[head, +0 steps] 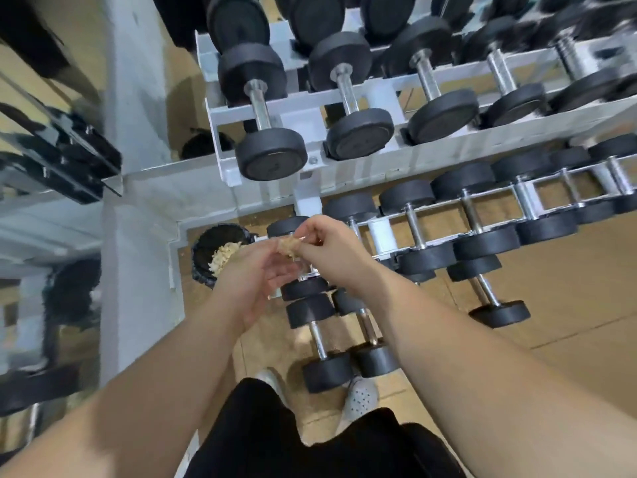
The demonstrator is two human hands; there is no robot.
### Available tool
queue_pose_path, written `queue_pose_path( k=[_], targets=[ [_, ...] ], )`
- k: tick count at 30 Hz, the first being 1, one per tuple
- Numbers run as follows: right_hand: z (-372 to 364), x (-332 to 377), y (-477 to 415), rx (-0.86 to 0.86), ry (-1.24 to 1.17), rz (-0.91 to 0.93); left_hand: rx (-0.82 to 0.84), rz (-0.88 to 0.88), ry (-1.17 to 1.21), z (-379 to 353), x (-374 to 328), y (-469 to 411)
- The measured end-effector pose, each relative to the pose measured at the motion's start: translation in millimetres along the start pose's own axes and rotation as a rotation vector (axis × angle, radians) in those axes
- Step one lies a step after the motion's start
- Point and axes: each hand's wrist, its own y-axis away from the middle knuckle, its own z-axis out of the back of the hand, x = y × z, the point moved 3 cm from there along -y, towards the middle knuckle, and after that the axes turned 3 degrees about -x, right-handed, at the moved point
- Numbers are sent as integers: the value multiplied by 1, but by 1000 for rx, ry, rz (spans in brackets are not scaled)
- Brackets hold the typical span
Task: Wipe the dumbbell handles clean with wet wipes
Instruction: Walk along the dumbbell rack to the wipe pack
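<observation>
In the centre of the frame, you are holding both hands together over the lowest row of the rack (pixel 379 167). Your right hand (pixel 331 250) is pinching a crumpled tan wipe (pixel 287 246) between thumb and fingers, which are curling tightly round its upper edge. Your left hand (pixel 255 281) is lying palm-up just below it, fingers loosely bent and touching or nearly touching the wad; whether they are actually gripping it I cannot tell. The wipe is hanging in the air, not yet touching any handle.

Just left of your hands, a black bin (pixel 201 270) is standing on the floor with more crumpled tan wipes (pixel 224 257) in it. Directly below your hands, the floor dumbbells (pixel 320 339) are lying with their chrome handles bare, close to your shoes (pixel 362 398).

The main risk, as I judge it, is that you are working with a wipe that is balled up and looks discoloured: pressed on like that, it would be touching the handle with only a small patch and could be smearing dirt instead of lifting it. A light pinch could also be letting the wad slip and drop among the dumbbells. And because those loose weights are lying right by your feet, bending or stepping forward carelessly could be knocking one into rolling.
</observation>
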Motion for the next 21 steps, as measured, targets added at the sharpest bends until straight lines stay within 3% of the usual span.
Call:
queue_pose_path(
  k=[6,14,18,21],
  targets=[
    [-44,19,-38,-43,65,-19,-46,1,-4,43,-28,-26],
    [-177,39,-145,-68,131,-130,-130,155,31,187,-58,-135],
    [-237,36,-196,13,171,-181,-202,241,-81,249,-58,-196],
    [-263,32,-224,207,340,-246,-290,343,-267,283,-54,-235]
  ],
)
